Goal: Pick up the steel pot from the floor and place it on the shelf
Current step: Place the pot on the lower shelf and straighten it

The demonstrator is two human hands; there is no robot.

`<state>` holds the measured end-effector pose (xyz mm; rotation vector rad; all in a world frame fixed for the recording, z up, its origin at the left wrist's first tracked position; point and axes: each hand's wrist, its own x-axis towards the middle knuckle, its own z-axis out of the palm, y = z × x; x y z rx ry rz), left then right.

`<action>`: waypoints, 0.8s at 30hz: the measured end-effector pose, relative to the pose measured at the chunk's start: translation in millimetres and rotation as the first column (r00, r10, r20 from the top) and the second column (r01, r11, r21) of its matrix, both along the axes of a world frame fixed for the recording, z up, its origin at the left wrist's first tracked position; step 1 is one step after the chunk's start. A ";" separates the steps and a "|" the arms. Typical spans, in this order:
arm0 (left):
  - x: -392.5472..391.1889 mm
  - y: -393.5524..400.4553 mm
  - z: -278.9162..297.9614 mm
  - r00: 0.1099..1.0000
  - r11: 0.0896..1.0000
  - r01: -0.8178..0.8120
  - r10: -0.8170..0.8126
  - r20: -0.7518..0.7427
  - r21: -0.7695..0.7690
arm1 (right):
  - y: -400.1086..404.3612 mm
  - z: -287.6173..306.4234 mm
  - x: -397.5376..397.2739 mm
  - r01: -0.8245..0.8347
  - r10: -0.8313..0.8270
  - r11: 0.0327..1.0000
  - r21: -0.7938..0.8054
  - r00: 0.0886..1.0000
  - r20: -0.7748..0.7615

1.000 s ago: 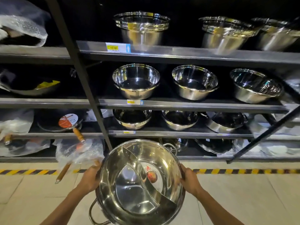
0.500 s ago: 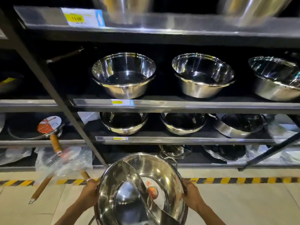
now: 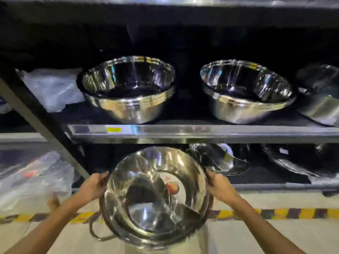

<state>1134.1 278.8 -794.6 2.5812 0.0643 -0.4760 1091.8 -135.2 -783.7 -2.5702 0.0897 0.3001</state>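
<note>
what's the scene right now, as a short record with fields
held object: steel pot, divided inside, with a sticker on its base
left hand: left hand grips the pot's left rim
right hand: right hand grips the pot's right rim
pot position: off the floor, in front of the bottom shelf, not yet set down
shelf above: two steel bowls, left bowl and right bowl, side by side and apart
left of rack: plastic-wrapped items, contents unclear
floor: striped tape
</note>
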 end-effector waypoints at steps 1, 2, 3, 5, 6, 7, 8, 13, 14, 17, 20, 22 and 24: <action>16.6 10.3 -24.3 0.999 1.000 0.010 -0.009 0.031 -0.009 | 2.1 -11.5 13.5 0.000 -0.001 1.000 0.028 1.000 0.029; 29.2 9.2 -30.9 0.997 0.999 0.016 -0.013 0.071 -0.035 | 3.1 -24.3 26.0 0.006 -0.009 0.999 0.052 0.998 0.056; 44.0 10.9 -41.9 0.995 0.998 0.019 -0.013 0.101 -0.056 | 5.4 -32.5 37.6 0.013 -0.019 0.998 0.069 0.996 0.089; 61.7 1.6 -40.4 0.987 0.993 -0.014 0.032 0.155 -0.116 | 8.3 -49.3 58.5 0.006 -0.015 0.998 0.061 0.988 0.153; 74.2 5.3 -51.5 0.986 0.992 -0.020 0.040 0.161 -0.128 | 10.3 -54.1 66.5 0.004 -0.015 0.998 0.061 0.985 0.174; 83.3 4.9 -55.6 0.983 0.988 0.000 0.029 0.183 -0.158 | 10.6 -60.5 74.1 0.013 -0.023 0.998 0.060 0.985 0.169; 89.2 5.3 -59.5 0.983 0.984 0.003 0.031 0.183 -0.180 | 11.6 -64.0 79.9 0.035 -0.046 0.997 0.076 0.986 0.159; 104.8 3.5 -69.4 0.973 0.958 -0.147 0.185 0.137 -0.245 | 13.7 -81.0 105.8 0.090 -0.100 0.993 0.082 0.987 0.129; 110.5 3.8 -73.3 0.971 0.955 -0.158 0.197 0.135 -0.251 | 17.1 -79.8 107.9 0.089 -0.101 0.992 0.086 0.985 0.140; 132.0 6.3 -87.2 0.962 0.953 -0.162 0.211 0.176 -0.258 | 18.4 -96.9 122.7 0.097 -0.109 0.990 0.099 0.986 0.128; 151.6 2.1 -92.2 0.949 0.952 -0.194 0.243 0.201 -0.236 | 23.2 -109.2 140.0 0.125 -0.141 0.980 0.155 0.986 0.095; 168.1 0.0 -92.3 0.946 0.965 -0.176 0.221 0.236 -0.197 | 27.8 -117.6 156.3 0.150 -0.167 0.973 0.175 0.982 0.086; 182.4 2.0 -94.1 0.943 0.966 -0.187 0.227 0.244 -0.178 | 35.8 -122.9 172.4 0.124 -0.137 0.985 0.123 0.985 0.101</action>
